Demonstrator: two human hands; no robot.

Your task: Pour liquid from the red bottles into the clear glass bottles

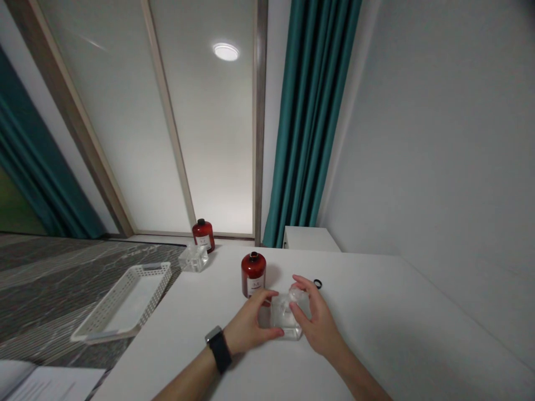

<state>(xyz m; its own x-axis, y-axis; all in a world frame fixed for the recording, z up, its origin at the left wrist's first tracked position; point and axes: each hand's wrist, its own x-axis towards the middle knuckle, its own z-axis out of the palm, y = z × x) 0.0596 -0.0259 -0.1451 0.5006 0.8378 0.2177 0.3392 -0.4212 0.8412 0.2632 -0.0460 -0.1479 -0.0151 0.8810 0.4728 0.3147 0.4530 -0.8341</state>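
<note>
A square, clear glass bottle [281, 318] rests on the white table in front of me. My left hand [246, 326], with a dark-strapped watch on its wrist, grips the bottle's left side between thumb and fingers. On the other side, my right hand [318, 318] pinches a rounded clear stopper [296, 294] at the top of the bottle. Whether the stopper sits in the neck or just above it I cannot tell. Just behind my left hand stands a red bottle [253, 270] with a pale label and an open-looking neck. A small black ring [318, 284] lies beyond my right fingertips.
Another red bottle [203, 238] with a black cap stands at the table's far left corner, beside a clear glass container [194, 258]. Left of the table is a white perforated basket [156, 296]. Open printed pages [62, 384] show at lower left. A wall bounds the right.
</note>
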